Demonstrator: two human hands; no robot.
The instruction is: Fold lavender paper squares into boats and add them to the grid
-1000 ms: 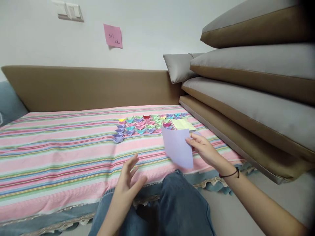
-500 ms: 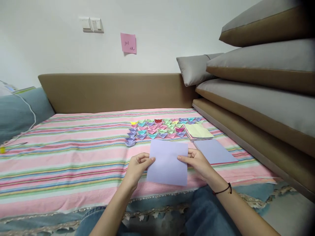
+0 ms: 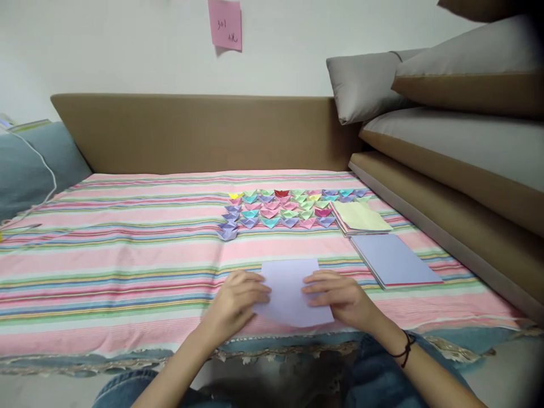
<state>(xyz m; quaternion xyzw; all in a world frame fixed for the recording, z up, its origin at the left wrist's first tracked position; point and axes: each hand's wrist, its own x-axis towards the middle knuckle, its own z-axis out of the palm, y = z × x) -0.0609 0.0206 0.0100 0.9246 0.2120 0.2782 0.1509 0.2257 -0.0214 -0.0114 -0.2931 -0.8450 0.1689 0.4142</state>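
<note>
A square sheet of light purple paper (image 3: 289,294) lies low over the striped cloth in front of me, its near edge slightly curved. My left hand (image 3: 238,297) has the sheet by its left side, fingers over the top face and thumb hidden. On the right side, my right hand (image 3: 338,294) grips it in the same way, fingers across the top. Beyond the sheet stand rows of small folded paper boats (image 3: 270,213) in purple, pink, green, blue, red and yellow.
Right of the boats are a stack of pale yellow paper (image 3: 361,217) and a stack of purple paper (image 3: 393,260). Big grey-brown cushions (image 3: 463,136) are piled along the right. A striped cloth (image 3: 127,255) covers the surface, with a brown backrest (image 3: 204,133) behind.
The sheet has come down towards the cloth. My thumbs lay on its face before; now my fingers lie over it. The view has tilted down and shifted slightly left.
</note>
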